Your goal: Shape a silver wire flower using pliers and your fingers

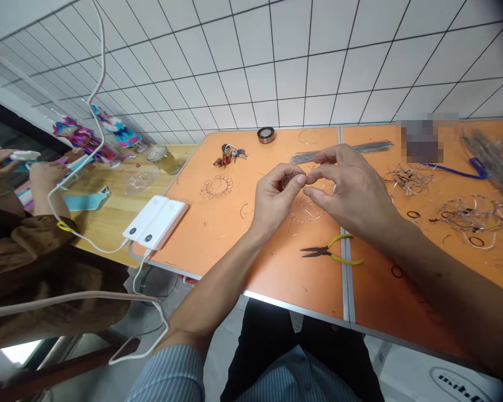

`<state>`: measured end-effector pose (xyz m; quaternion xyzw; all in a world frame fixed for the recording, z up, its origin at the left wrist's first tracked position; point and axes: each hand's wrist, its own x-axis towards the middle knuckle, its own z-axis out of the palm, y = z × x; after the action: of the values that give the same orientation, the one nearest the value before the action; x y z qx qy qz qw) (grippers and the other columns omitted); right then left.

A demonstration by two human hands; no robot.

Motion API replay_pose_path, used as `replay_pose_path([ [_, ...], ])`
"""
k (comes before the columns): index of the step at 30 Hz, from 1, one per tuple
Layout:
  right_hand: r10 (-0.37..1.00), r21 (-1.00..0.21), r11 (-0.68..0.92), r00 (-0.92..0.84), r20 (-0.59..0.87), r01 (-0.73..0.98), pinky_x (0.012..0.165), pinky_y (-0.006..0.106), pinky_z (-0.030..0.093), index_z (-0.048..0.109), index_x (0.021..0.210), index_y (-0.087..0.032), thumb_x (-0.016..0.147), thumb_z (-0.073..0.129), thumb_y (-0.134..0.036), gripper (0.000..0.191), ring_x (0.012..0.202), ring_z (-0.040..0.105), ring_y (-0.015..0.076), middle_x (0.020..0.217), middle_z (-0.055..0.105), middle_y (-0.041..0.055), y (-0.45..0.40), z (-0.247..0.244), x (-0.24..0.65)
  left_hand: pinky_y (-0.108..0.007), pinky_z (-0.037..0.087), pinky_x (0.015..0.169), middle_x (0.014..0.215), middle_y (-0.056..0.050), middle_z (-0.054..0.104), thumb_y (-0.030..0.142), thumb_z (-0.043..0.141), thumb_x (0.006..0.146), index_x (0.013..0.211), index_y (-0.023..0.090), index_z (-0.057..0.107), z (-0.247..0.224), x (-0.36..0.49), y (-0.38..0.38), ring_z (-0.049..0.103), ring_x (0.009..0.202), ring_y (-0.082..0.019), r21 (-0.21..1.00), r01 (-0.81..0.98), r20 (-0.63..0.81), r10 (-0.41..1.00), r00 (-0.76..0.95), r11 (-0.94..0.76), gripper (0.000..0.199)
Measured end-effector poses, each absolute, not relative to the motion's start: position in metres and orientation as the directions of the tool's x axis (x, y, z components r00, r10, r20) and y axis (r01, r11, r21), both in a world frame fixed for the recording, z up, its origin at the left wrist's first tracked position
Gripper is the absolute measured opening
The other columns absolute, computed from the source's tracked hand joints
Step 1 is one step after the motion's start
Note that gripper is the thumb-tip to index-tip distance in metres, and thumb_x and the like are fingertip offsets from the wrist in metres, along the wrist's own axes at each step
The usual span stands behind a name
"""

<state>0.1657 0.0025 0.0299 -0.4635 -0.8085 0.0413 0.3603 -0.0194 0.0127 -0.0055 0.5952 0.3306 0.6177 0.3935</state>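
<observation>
We're watching the left hand [274, 198] and right hand [350, 192] meet over the orange table [222, 240], fingertips pinching what looks like fine wire [286, 180] between them! Around them we've got pliers [322, 252] at five o'clock, a looped wire ring [217, 194] at nine, tape [266, 139] at eleven.

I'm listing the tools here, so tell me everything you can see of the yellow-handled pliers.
The pliers have dark, tapered, metal-looking jaws, slightly parted, and two yellow, curved handles spread apart. They lie flat on the orange tabletop, jaws pointing left in the picture, handles over the metal strip. Neither the left hand nor the right hand touches them.
</observation>
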Motion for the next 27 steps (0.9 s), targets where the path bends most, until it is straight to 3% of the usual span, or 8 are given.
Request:
replay_pose_path([
  [10,0.768,-0.411,0.593,-0.333,0.547,0.692,0.097,0.056,0.064,0.080,0.095,-0.029,0.103,0.072,-0.033,0.011,0.127,0.077,0.0355,0.137,0.080,0.0092,0.006,0.027,0.168,-0.029,0.043,0.062,0.088,-0.002,0.073,0.055,0.087,0.099,0.094,0.023,0.076,-0.005,-0.018,0.012,0.052,0.068,-0.012,0.895,-0.079,0.442,0.896,0.030,-0.439,0.033],
  [14,0.785,-0.423,0.569,-0.312,0.536,0.705,0.093,0.053,0.064,0.081,0.094,-0.029,0.099,0.075,-0.031,0.007,0.122,0.078,0.0345,0.135,0.081,0.0082,0.009,0.029,0.171,-0.029,0.042,0.062,0.092,0.000,0.070,0.049,0.095,0.091,0.104,0.025,0.076,-0.004,-0.020,0.013,0.048,0.068,-0.011,0.918,-0.113,0.389,0.919,0.060,-0.381,0.033],
  [17,0.803,-0.445,0.546,-0.294,0.518,0.710,0.088,0.050,0.063,0.081,0.090,-0.029,0.098,0.078,-0.033,0.009,0.119,0.078,0.0339,0.133,0.081,0.0083,0.010,0.032,0.173,-0.028,0.046,0.066,0.095,0.000,0.069,0.041,0.100,0.086,0.112,0.025,0.074,0.000,-0.023,0.012,0.053,0.073,-0.012,0.943,-0.168,0.308,0.946,0.102,-0.289,0.039],
  [22,0.801,-0.435,0.538,-0.279,0.529,0.721,0.084,0.048,0.060,0.080,0.088,-0.029,0.100,0.078,-0.034,0.013,0.115,0.077,0.0328,0.134,0.081,0.0094,0.010,0.035,0.175,-0.028,0.046,0.071,0.087,0.002,0.069,0.034,0.101,0.083,0.111,0.022,0.073,0.008,-0.028,0.010,0.057,0.075,-0.011,0.979,-0.150,0.162,0.977,0.142,-0.140,0.041],
  [27,0.790,-0.407,0.558,-0.313,0.527,0.723,0.086,0.049,0.061,0.079,0.091,-0.028,0.098,0.075,-0.028,0.009,0.119,0.078,0.0336,0.136,0.081,0.0098,0.009,0.034,0.176,-0.027,0.042,0.066,0.080,0.005,0.067,0.035,0.108,0.071,0.112,0.020,0.076,0.009,-0.029,0.011,0.056,0.070,-0.009,0.986,-0.159,0.075,0.981,0.180,-0.046,0.054],
])
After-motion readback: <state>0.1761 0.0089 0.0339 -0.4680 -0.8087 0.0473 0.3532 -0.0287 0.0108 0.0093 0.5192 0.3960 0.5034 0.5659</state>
